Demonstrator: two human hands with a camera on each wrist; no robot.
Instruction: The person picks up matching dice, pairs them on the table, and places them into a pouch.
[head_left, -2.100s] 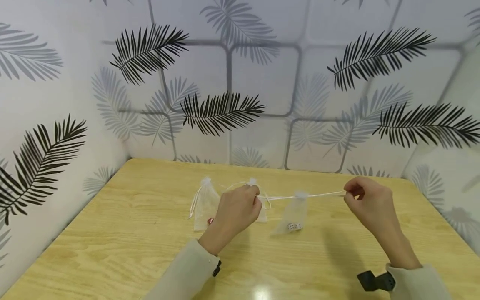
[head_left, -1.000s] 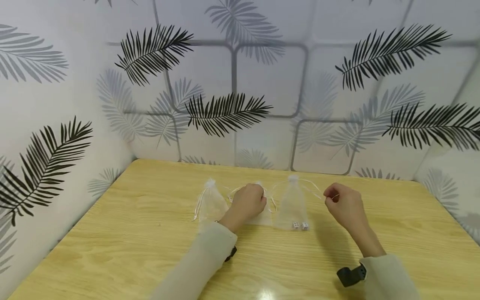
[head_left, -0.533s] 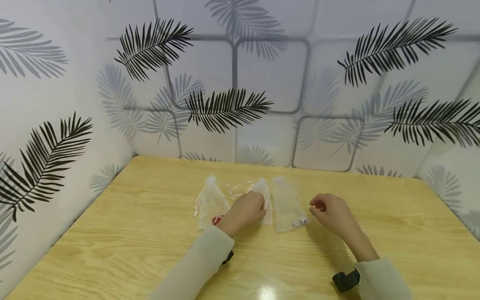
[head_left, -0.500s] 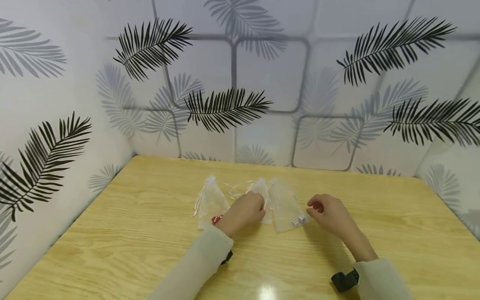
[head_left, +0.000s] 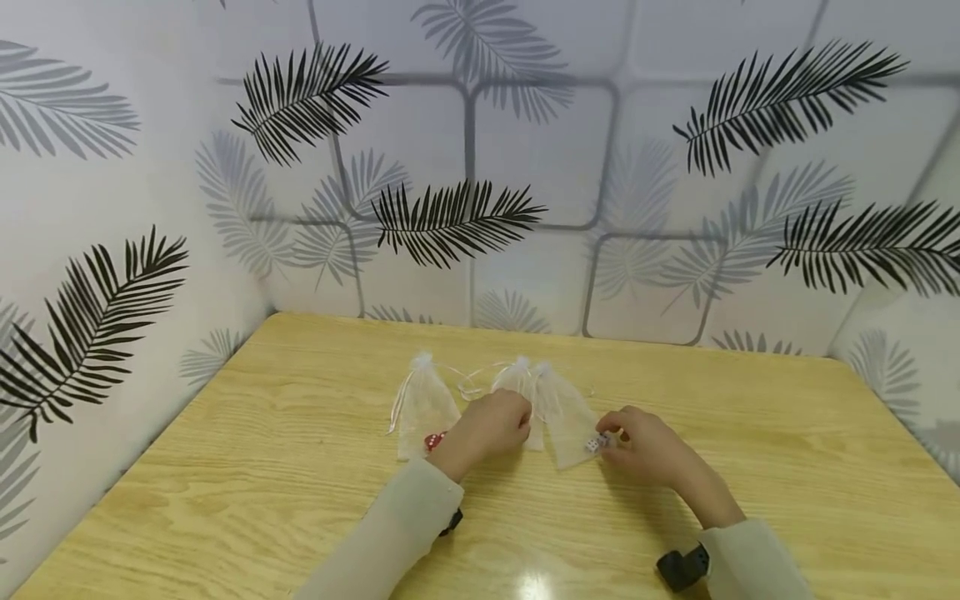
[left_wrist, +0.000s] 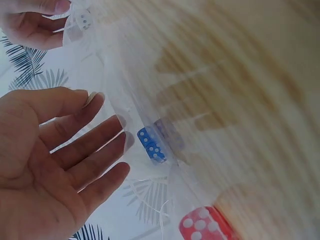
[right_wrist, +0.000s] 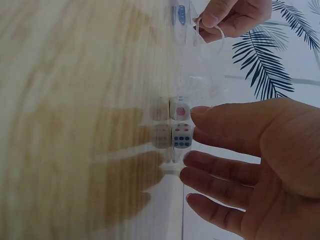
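Three sheer white drawstring bags lie on the table. Red dice (head_left: 432, 442) show in the left bag (head_left: 422, 408). Blue dice (left_wrist: 151, 145), in the left wrist view, belong to the middle bag (head_left: 537, 435), partly covered by my left hand (head_left: 498, 421). In the right wrist view, that hand pinches a thin white drawstring (right_wrist: 222, 37). White dice (head_left: 592, 446) sit in the lower end of the right bag (head_left: 562, 417), which is tilted. My right hand (head_left: 648, 450) is at those dice, thumb and forefinger parted around them, the other fingers relaxed.
The light wood table (head_left: 300, 467) meets patterned walls (head_left: 525, 275) at the back and sides. Loose cords (head_left: 468, 383) lie between the left and middle bags. A black wrist device (head_left: 682, 568) sits at the right cuff.
My right hand has let go of the drawstring and come left and down to the dice. The right bag has shifted left and tilted. My left hand has stayed over the middle bag.
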